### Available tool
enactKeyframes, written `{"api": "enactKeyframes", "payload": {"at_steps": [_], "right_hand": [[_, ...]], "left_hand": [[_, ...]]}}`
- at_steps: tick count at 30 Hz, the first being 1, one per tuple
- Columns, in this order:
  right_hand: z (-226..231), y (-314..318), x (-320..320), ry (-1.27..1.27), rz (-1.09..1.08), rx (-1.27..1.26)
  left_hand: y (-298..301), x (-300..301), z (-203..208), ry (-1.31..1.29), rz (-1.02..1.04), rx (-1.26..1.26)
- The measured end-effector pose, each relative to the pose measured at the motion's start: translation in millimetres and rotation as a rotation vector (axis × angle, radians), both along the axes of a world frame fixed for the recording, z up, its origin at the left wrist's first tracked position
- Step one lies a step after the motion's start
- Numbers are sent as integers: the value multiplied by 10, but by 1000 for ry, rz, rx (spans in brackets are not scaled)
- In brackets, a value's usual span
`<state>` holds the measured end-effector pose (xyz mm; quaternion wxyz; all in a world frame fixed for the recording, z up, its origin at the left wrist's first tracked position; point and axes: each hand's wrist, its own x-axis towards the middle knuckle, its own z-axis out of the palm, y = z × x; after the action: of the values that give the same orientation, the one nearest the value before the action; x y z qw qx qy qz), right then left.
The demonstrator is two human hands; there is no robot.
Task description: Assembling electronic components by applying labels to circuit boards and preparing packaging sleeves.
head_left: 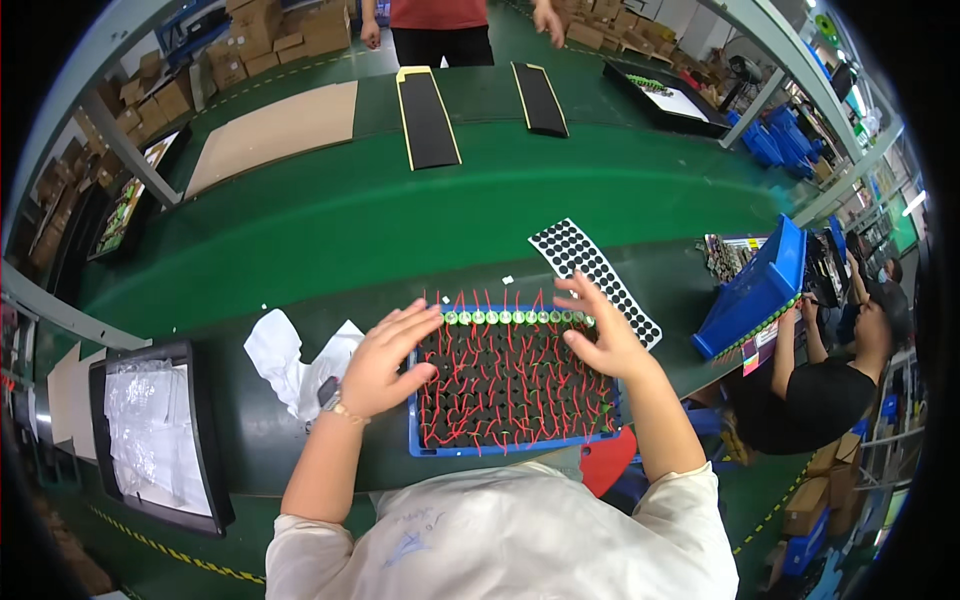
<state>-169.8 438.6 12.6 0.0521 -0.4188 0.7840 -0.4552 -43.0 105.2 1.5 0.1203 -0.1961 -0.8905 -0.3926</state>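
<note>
A shallow blue tray [470, 452] lies on the bench in front of me, packed with rows of small black-topped round parts [510, 385] with thin red wires. Along its far edge, one row of parts [490, 317] shows pale round tops with green rims. My left hand [388, 362] is over the tray's left side, fingers stretched out and thumb apart. Over the far right corner is my right hand [605, 330], fingers spread. Neither hand visibly holds anything; whether fingertips touch the parts I cannot tell. A white sheet of black round stickers [590, 270] lies beyond my right hand.
Crumpled white paper [290, 365] lies left of the tray. A black tray with clear plastic [155, 430] is farther left. A blue bin [755, 290] stands tilted at right, near a seated co-worker [810, 400]. Two black panels [430, 120] and cardboard [270, 135] lie across the bench, before a standing person.
</note>
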Motion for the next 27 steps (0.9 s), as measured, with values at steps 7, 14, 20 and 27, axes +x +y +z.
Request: {"api": "enactKeyframes", "payload": {"at_steps": [7,14,20,27], "right_hand": [[-99,-16,41,101,84,126],[-56,-2,88,218,110,186],[-127,109,161,-206,41,-48],[-77,-63,109,341,169,65]], "left_hand": [[248,-186,-12,-48,-167,-298],[171,-67,-42,-75,-192,-333],[234,-84,-42,97,-13,12],[590,-186,16,-94,-49,-320]]}}
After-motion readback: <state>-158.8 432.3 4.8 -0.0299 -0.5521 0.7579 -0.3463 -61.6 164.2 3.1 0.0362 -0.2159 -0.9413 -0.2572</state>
